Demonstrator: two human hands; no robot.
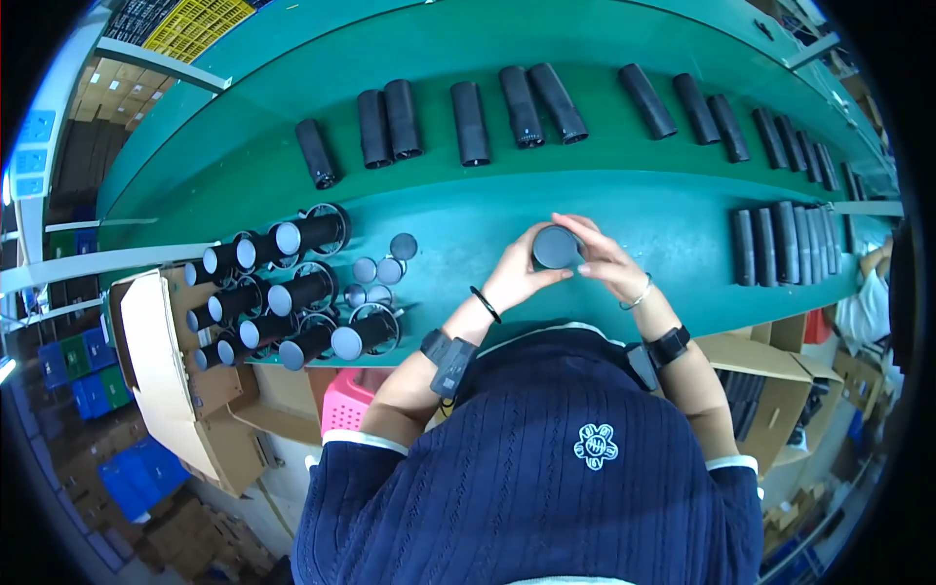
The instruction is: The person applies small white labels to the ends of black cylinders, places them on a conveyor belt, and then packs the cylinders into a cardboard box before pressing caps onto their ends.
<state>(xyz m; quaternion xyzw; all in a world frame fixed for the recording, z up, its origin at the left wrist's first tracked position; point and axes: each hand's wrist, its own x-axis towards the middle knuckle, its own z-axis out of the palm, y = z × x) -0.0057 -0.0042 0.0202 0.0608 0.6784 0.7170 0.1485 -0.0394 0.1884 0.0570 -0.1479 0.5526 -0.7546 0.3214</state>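
Note:
Over the middle of the green bench I hold a round, dark grey-topped piece [556, 248]; its flat end faces up, and whatever lies below that end is hidden. My left hand [513, 277] curves round its left and near side, the thumb at the lower edge. Closed on the opposite side is my right hand [609, 265], with fingers along the far rim. To the left lie several loose round discs, among them a dark disc [403, 246] and paler grey discs [390, 270]. Beyond them black cylinders with light grey round ends [361, 336] stand in rows, some with ring-shaped parts around them.
Along the raised far shelf lie several black tubes [470, 122]. Another row of black tubes [785, 244] sits at the bench's right end. An open cardboard box [161, 370] and a pink perforated basket [346, 402] are by the left front edge; more boxes [770, 390] stand at lower right.

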